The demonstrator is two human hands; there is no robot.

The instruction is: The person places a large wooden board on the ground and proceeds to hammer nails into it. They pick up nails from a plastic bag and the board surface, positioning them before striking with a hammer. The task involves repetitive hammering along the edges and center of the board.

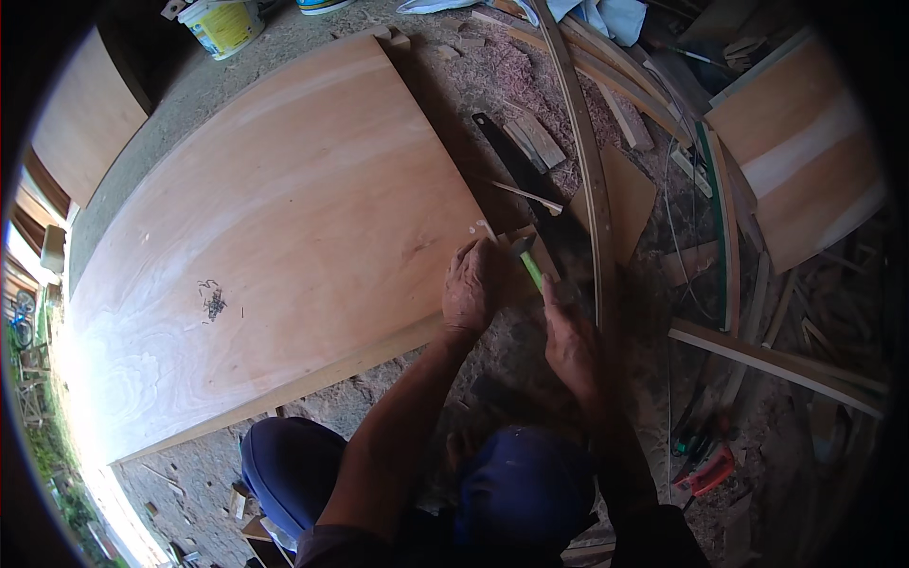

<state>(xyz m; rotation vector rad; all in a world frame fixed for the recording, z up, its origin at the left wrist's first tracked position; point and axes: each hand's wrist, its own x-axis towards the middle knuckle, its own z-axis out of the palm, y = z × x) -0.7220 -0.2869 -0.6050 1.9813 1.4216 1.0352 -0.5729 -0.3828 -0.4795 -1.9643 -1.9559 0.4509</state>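
Before me lies a large plywood panel [284, 206] with a wooden strip [305, 373] along its near edge. My left hand [470, 287] rests at the panel's right corner, fingers curled; whether they pinch something is hidden. Just right of it, my right hand [570, 341] grips a hammer [531, 268] by its green handle. The hammer's dark head is beside the corner, close to my left fingers. White smears [477, 227] mark the plywood above my left hand. A small heap of nails [213, 304] sits on the panel's left part.
A black handsaw [508, 153] and wood offcuts [536, 142] lie beyond the corner, near wood shavings [497, 71]. A long wooden batten [593, 170] runs along my right. Farther right are another plywood sheet [802, 156] and a red-handled tool [704, 472]. A bucket [221, 28] stands at the back.
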